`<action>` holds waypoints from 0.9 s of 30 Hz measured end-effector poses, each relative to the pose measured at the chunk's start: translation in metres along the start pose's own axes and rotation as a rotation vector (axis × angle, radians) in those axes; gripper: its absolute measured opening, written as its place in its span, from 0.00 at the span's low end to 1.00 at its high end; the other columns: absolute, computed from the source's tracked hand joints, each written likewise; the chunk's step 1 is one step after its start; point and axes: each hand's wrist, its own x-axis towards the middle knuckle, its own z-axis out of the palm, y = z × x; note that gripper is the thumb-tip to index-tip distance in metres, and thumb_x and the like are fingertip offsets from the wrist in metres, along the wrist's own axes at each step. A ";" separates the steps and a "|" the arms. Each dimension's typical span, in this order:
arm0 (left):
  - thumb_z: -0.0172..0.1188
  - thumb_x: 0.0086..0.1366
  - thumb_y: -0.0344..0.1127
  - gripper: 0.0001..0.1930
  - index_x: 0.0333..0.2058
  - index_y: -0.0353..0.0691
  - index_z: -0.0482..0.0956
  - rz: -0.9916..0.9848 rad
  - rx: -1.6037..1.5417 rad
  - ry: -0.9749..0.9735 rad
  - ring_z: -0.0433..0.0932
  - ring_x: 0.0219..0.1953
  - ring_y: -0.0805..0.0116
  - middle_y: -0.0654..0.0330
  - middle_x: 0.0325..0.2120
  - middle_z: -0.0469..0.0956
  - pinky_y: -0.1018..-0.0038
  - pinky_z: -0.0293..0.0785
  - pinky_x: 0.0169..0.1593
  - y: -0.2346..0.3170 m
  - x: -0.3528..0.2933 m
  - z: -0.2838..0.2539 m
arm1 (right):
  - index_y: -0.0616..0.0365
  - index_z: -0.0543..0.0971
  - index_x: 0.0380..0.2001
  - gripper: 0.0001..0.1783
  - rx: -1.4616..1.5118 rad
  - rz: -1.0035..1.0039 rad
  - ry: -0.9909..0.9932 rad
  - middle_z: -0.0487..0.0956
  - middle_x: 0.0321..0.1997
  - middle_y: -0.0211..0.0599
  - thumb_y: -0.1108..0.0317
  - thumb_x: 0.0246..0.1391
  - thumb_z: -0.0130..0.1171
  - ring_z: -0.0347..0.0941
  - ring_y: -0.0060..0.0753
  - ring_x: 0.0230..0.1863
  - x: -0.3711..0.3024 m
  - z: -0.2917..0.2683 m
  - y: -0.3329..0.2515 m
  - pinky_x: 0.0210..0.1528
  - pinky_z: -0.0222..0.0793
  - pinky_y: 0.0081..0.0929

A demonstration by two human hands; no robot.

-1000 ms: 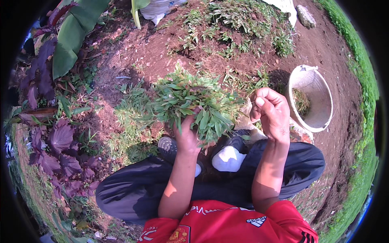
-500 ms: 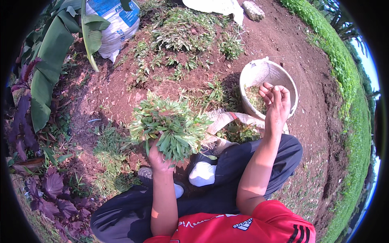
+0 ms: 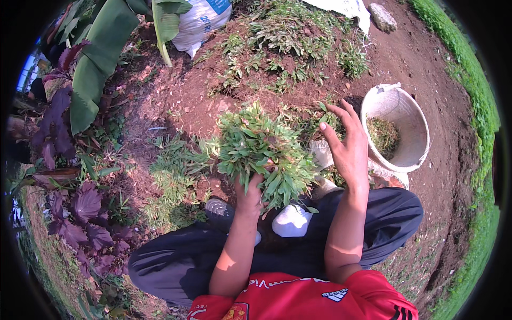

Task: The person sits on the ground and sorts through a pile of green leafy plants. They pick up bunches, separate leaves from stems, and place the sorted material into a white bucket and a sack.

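Bare reddish soil [image 3: 176, 101] carries weed patches [image 3: 288, 37], a white bucket [image 3: 410, 154], a sack [image 3: 200, 21], a stone [image 3: 383, 17].

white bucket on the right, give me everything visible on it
The white bucket looks like plastic, round, with a scuffed, dirt-stained wall. It sits tilted on bare reddish soil, its open mouth turned toward the camera. Inside, a small heap of cut grass clippings lies against the lower wall; most of the interior is bare. A torn or folded bit shows at the upper rim. Something pale lies under its lower edge; I cannot tell what. The right hand, fingers spread, is just left of it, not touching.
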 end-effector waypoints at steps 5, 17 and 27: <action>0.60 0.68 0.26 0.16 0.54 0.33 0.77 0.005 0.038 0.028 0.82 0.46 0.67 0.58 0.45 0.80 0.69 0.81 0.49 0.004 0.004 -0.010 | 0.56 0.82 0.55 0.20 0.391 0.172 -0.218 0.83 0.56 0.50 0.65 0.60 0.67 0.82 0.45 0.55 -0.001 0.001 -0.021 0.58 0.76 0.37; 0.48 0.77 0.56 0.29 0.58 0.34 0.74 0.044 -0.174 0.030 0.80 0.49 0.65 0.54 0.50 0.79 0.66 0.78 0.52 0.025 -0.001 -0.010 | 0.60 0.84 0.39 0.19 0.501 -0.359 -0.457 0.85 0.45 0.42 0.78 0.38 0.71 0.83 0.46 0.45 -0.023 0.033 -0.078 0.50 0.78 0.36; 0.44 0.74 0.49 0.28 0.59 0.30 0.73 0.002 -0.234 -0.103 0.80 0.54 0.61 0.52 0.52 0.80 0.64 0.75 0.60 0.035 -0.008 0.002 | 0.60 0.87 0.37 0.11 0.516 -0.243 -0.393 0.85 0.35 0.39 0.76 0.47 0.71 0.84 0.38 0.37 -0.024 0.025 -0.082 0.43 0.77 0.31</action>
